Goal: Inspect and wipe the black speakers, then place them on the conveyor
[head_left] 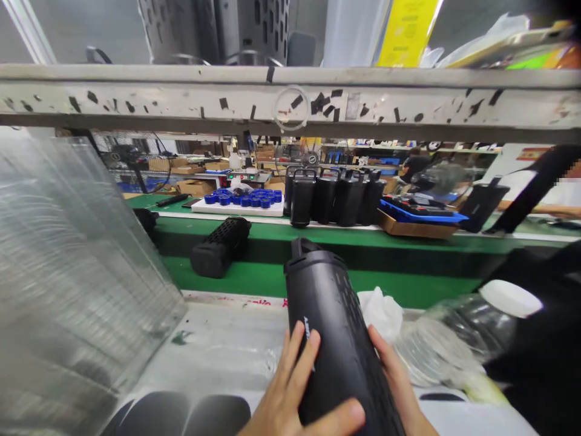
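Observation:
A black cylindrical speaker (333,327) with a perforated grille and white lettering tilts up and away from me over the near bench. My left hand (295,387) wraps its left side, thumb across the lower end and fingers along the body. My right hand (399,381) cups its right side from underneath, fingers partly hidden behind it. A white cloth (384,312) lies just behind the speaker.
A stack of clear plastic trays (68,266) leans at left. Another black speaker (220,245) lies on the green conveyor (408,266). Several upright speakers (333,197) and a tray of blue caps (242,200) stand beyond. A clear bottle (458,330) lies at right. A metal rail (290,100) crosses overhead.

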Available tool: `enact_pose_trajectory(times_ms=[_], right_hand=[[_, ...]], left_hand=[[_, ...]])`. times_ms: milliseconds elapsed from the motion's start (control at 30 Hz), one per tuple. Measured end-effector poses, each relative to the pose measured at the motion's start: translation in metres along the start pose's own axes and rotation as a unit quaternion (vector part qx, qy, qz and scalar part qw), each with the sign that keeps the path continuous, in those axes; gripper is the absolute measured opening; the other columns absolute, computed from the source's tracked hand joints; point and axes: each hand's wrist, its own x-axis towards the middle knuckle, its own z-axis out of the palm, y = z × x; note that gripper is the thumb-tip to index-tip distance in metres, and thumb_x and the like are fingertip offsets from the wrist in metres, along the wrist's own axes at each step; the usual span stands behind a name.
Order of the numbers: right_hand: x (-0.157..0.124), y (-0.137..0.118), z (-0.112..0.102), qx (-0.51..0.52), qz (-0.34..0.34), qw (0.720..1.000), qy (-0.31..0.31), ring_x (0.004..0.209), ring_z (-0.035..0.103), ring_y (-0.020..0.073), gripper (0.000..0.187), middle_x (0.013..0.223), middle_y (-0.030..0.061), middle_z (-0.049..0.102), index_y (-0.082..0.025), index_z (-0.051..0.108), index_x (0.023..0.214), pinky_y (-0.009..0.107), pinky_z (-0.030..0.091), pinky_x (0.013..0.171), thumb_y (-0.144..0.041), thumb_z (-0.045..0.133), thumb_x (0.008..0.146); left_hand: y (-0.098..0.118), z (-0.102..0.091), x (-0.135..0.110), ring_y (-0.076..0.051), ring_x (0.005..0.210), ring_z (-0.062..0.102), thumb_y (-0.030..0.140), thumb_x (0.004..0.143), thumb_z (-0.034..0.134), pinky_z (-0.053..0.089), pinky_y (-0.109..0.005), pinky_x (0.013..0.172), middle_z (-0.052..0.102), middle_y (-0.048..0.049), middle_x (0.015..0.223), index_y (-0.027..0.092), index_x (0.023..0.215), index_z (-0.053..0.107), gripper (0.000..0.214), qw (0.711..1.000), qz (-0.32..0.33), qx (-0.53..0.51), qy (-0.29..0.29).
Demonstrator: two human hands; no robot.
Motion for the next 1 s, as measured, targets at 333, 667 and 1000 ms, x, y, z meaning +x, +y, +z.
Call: enact_pose_trajectory(times_ms=[333, 667, 1000], right_hand=[[-0.007, 0.0, 0.021, -0.056, -0.056, 0.996, -0.045, 0.148, 0.028, 0.0249, 0.077, 0.158, -0.0088, 0.035, -0.046, 0.039, 0.147, 0.043, 0.016, 0.124, -0.069, 0.068, 0.079], [-0.007, 0.012, 0.017, -0.286, -0.158, 0.944, 0.052, 0.152, 0.017, 0.0229, 0.071, 0.163, -0.0107, 0.021, -0.051, 0.031, 0.149, 0.05, 0.009, 0.124, -0.082, 0.039, 0.085], [-0.031, 0.024, 0.056, -0.432, -0.267, 0.844, 0.17, 0.134, 0.051, 0.0224, 0.083, 0.145, -0.0012, 0.054, -0.037, 0.025, 0.153, 0.036, 0.048, 0.108, -0.069, 0.061, 0.086]], left_hand=[[-0.004, -0.012, 0.017, -0.037, 0.142, 0.041, 0.055, 0.093, 0.05, 0.03, -0.055, 0.121, 0.04, -0.006, 0.157, 0.035, 0.152, 0.026, 0.068, 0.941, -0.062, -0.318, 0.1], [0.011, -0.013, 0.022, -0.027, 0.149, 0.027, 0.063, 0.091, 0.052, 0.017, -0.037, 0.126, 0.036, 0.0027, 0.159, 0.035, 0.154, 0.025, 0.074, 0.942, -0.135, -0.285, 0.117], [0.016, -0.018, 0.022, -0.028, 0.153, 0.018, 0.061, 0.096, 0.044, 0.01, -0.04, 0.127, 0.03, 0.0047, 0.162, 0.038, 0.15, 0.034, 0.06, 0.963, -0.109, -0.23, 0.092]])
